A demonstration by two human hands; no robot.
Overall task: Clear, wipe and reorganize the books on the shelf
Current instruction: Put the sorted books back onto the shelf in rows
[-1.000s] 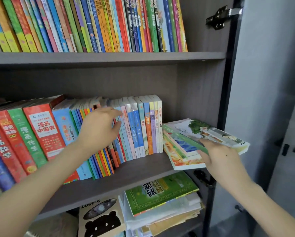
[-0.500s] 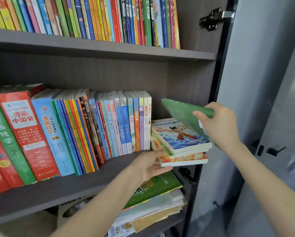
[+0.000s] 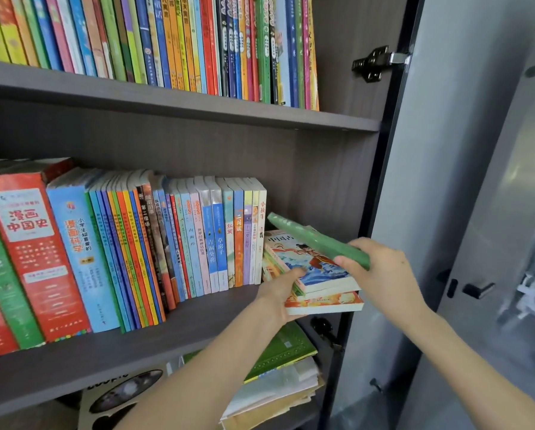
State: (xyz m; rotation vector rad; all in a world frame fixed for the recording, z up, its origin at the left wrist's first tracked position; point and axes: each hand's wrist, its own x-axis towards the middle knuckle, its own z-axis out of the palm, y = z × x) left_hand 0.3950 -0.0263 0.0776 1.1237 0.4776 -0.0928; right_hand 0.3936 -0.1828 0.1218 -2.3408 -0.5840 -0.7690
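Green-covered, the thin book (image 3: 315,240) tilts above a flat stack of books (image 3: 328,301) at the right end of the middle shelf (image 3: 104,358). The right hand (image 3: 384,274) has its grip curled round the book's near end. The left hand (image 3: 280,294) clasps the stack's front corner, thumb on the top cover. Upright books (image 3: 135,243) stand just left of the stack.
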